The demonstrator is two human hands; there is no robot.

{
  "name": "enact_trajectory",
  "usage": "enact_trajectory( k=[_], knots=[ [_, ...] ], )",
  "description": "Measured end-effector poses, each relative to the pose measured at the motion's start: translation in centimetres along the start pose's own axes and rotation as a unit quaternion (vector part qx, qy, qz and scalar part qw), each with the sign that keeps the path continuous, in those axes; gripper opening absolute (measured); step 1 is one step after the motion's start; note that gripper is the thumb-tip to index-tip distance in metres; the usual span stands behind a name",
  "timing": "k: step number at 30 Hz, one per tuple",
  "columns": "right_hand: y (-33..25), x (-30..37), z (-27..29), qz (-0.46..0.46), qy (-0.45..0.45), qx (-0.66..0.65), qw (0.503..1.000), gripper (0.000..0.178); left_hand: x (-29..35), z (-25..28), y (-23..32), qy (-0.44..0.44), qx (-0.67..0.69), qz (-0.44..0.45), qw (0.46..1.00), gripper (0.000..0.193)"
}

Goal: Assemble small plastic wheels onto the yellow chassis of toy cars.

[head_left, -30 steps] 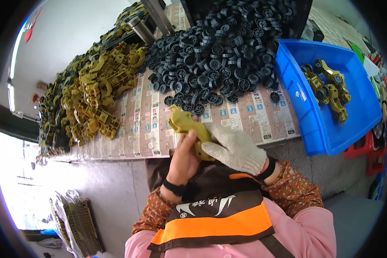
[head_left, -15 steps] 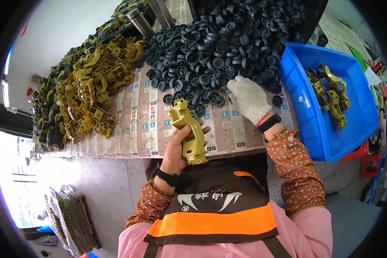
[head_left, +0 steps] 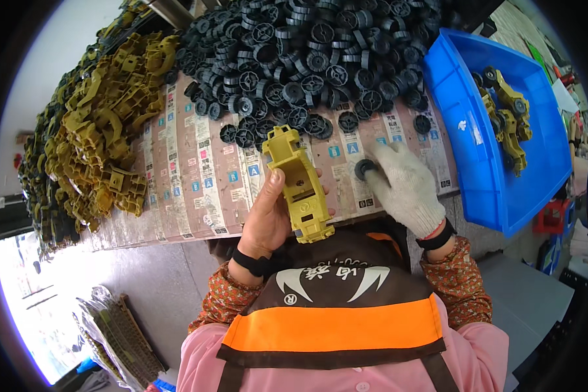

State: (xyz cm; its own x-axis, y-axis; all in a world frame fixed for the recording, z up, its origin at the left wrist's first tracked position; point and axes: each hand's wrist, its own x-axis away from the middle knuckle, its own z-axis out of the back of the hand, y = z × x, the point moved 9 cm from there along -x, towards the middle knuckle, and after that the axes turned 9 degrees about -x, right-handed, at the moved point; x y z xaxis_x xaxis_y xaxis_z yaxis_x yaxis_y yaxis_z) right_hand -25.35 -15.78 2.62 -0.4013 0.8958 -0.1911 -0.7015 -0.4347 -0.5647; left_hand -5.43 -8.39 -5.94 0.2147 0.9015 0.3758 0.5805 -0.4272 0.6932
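Observation:
My bare left hand (head_left: 268,212) is wrapped round an olive-yellow plastic toy vehicle body (head_left: 302,189), held over the table's near edge. The thumb presses on its side, and its hollow inside partly shows. Just to the right, my right hand (head_left: 405,186), in a white knitted glove, pinches a small black toy wheel (head_left: 364,170) between thumb and fingers, a short way from the body. Beyond both hands spreads a large heap of black wheels (head_left: 320,62), with several loose ones at its near edge.
At the left lies a pile of olive-yellow vehicle bodies (head_left: 104,124), with dark-wheeled ones beyond it. A blue plastic bin (head_left: 542,183) at the right holds several wheeled vehicles (head_left: 513,124). Printed sheeting covers the table (head_left: 209,183). A metal post (head_left: 170,12) rises at the back.
My right hand has come back from the wheel heap toward me, now with a wheel in its fingers. The vehicle body in my left hand has turned somewhat, and the whole view has shifted.

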Motion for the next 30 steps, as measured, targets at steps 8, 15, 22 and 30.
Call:
enact_trajectory(
  k=[8, 15, 22, 30],
  knots=[
    [-0.9, 0.2, -2.0, 0.0, -0.07, -0.032, 0.997, 0.035, -0.2, 0.2, -0.3, 0.006, -0.032, 0.019, 0.999, 0.062],
    [-2.9, 0.0, -2.1, -0.138, -0.063, -0.467, 0.871, 0.044, 1.1, -1.2, 0.9, 0.062, -0.172, 0.017, 0.983, 0.07],
    [-4.1, 0.2, -4.6, -0.223, -0.095, -0.631, 0.737, 0.049, 1.2, -1.3, 0.8, 0.028, -0.229, -0.083, 0.969, 0.068],
    [-3.9, 2.3, -4.5, -0.137, -0.002, -0.442, 0.886, 0.044, 1.2, -3.1, 2.3, 0.033, -0.332, -0.177, 0.926, 0.081]
  ],
)
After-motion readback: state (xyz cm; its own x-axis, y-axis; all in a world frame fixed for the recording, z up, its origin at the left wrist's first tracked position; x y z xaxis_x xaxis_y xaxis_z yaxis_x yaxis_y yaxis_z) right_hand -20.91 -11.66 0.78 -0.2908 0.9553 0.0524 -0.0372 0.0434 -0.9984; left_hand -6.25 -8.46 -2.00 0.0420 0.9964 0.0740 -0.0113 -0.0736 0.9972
